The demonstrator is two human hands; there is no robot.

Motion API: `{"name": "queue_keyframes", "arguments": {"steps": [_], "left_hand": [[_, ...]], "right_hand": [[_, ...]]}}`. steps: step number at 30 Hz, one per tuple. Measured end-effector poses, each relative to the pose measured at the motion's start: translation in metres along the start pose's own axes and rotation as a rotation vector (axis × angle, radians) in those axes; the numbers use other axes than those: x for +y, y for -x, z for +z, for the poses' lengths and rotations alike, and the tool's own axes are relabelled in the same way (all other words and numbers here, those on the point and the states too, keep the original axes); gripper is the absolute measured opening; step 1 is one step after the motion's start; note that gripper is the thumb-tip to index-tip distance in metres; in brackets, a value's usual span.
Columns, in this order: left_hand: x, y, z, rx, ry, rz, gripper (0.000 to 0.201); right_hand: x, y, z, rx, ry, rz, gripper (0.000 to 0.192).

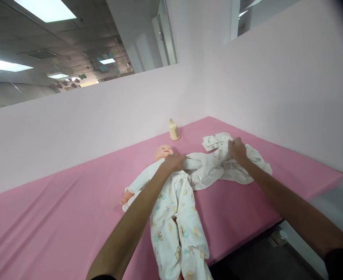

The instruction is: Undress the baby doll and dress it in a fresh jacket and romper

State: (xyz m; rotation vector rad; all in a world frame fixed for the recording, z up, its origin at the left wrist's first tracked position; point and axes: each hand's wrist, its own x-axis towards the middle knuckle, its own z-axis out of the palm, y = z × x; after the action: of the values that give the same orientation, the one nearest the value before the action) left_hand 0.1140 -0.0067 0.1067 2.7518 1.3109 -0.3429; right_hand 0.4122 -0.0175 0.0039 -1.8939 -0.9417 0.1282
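A baby doll (163,151) lies on its back on the pink-covered table (57,202), dressed in a white printed sleepsuit (174,221). My left hand (175,160) is closed on the sleepsuit fabric at the doll's shoulder, just below its head. My right hand (237,149) grips a loose white printed garment (235,167) that lies spread to the right of the doll. One doll hand (124,199) sticks out of the left sleeve.
A small cream bottle (174,129) stands near the back wall behind the doll's head. Pale pink walls close the table at the back and right. The table's front edge drops to a dark floor (247,260) at lower right.
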Motion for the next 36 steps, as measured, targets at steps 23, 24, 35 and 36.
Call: {"name": "queue_keyframes", "arguments": {"steps": [23,24,35,36], "left_hand": [[0.039,-0.045,0.033,0.163,-0.08,0.258,0.028],[0.039,-0.044,0.032,0.16,-0.08,0.261,0.028],[0.027,-0.036,0.023,0.138,0.084,0.285,0.046],[0.025,-0.034,0.02,0.128,0.114,0.297,0.047]], "right_hand": [[-0.016,0.069,-0.008,-0.604,0.055,-0.234,0.04],[-0.015,0.068,-0.01,-0.615,0.012,-0.264,0.038],[-0.002,0.054,-0.023,-0.402,0.193,-0.595,0.032],[0.001,0.05,-0.025,-0.402,0.209,-0.586,0.032]]}}
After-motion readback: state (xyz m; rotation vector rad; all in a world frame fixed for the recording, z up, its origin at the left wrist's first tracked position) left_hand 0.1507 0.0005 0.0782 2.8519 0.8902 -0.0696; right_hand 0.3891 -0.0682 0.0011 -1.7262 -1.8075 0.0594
